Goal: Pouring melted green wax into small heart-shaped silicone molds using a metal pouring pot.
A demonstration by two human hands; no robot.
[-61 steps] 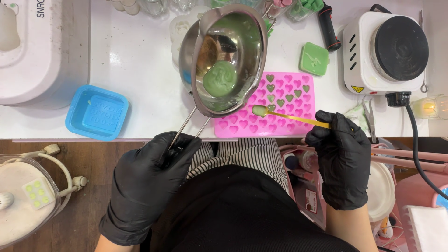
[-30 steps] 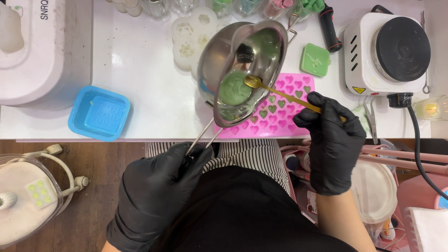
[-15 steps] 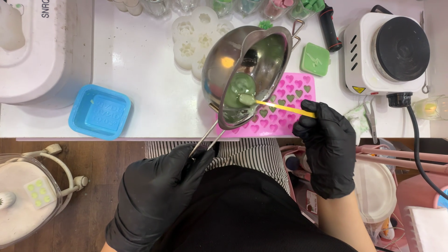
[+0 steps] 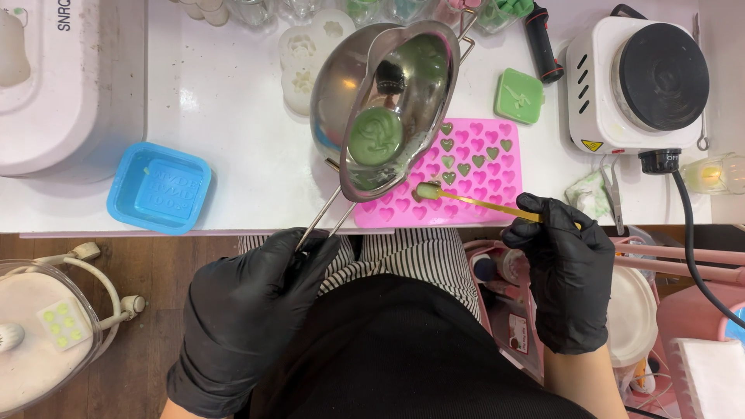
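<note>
Overhead: white counter point(image 4: 233, 116), wood floor; left hand point(image 4: 248, 310) fingers clenched on pot point(image 4: 388, 109) handle, right hand point(image 4: 570, 268) gripping, seemingly, spoon point(image 4: 473, 202).

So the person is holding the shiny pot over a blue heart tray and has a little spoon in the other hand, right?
Almost. The heart tray is pink, not blue; the blue thing is a square mould lying off to the side. The head view shows it. The rest holds: the left hand holds the shiny pot over that tray, and the right hand has a little spoon.

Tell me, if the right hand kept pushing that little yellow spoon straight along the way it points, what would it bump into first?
Probably the steel melting pot: the right hand aims the spoon up-left over the pink heart mould toward the pot's lower rim, though depth is unclear.
</note>
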